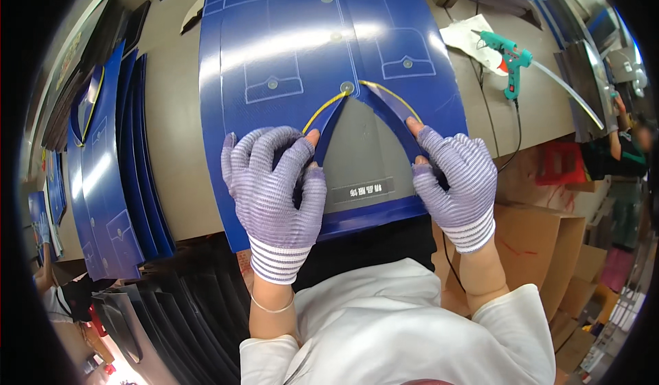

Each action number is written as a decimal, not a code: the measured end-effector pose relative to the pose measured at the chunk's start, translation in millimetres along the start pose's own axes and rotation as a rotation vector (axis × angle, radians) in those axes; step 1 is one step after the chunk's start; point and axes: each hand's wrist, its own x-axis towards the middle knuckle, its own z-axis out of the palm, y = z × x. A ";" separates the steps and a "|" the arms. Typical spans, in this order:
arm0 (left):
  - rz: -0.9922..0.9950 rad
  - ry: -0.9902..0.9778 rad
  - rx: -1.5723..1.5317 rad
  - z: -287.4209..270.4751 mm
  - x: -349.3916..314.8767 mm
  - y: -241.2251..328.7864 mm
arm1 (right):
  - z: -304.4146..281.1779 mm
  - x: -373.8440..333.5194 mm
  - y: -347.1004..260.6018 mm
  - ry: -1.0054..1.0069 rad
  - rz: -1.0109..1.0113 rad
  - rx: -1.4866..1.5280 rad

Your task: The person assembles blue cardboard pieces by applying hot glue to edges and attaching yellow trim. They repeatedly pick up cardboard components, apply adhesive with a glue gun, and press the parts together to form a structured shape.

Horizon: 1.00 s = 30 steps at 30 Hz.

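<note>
Blue printed panel [319, 65], flat on the counter [171, 131] right in front of the person, its two yellow-edged flaps folded up around a grey triangle! Gloved left hand [278, 182] on the left flap [332, 120], its grip narrow, bare thumb and forefinger tips pinching the edge. Over on the other side, gloved right hand [458, 175] matches it, grip nearly closed, fingertips on the right flap [390, 103]. Up to the right, a green glue gun [516, 61] lies partly over white paper [473, 40]; more blue panels [103, 186] lean at left.
</note>
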 end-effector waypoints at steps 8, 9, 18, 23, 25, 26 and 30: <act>-0.001 -0.026 0.029 -1.2 -2.5 3.1 | 1.5 1.8 -2.8 -0.027 -0.039 -0.007; 0.003 -0.020 0.033 -1.1 -2.3 3.1 | 2.2 2.1 -4.0 -0.034 -0.036 -0.015; 0.004 -0.063 0.022 -1.6 3.8 1.7 | 0.3 26.5 -5.0 -0.093 -0.092 -0.198; -0.041 -0.071 0.005 4.5 20.2 7.0 | 10.7 40.7 -6.9 -0.063 -0.130 -0.171; -0.001 -0.049 0.053 14.0 24.3 8.2 | 15.3 39.1 -6.4 -0.061 -0.110 -0.162; -0.011 -0.034 0.059 17.8 19.6 5.6 | 17.6 38.2 -6.6 -0.059 -0.101 -0.157; -0.016 -0.033 0.071 21.0 20.4 6.0 | 17.1 40.5 -6.6 -0.074 -0.101 -0.161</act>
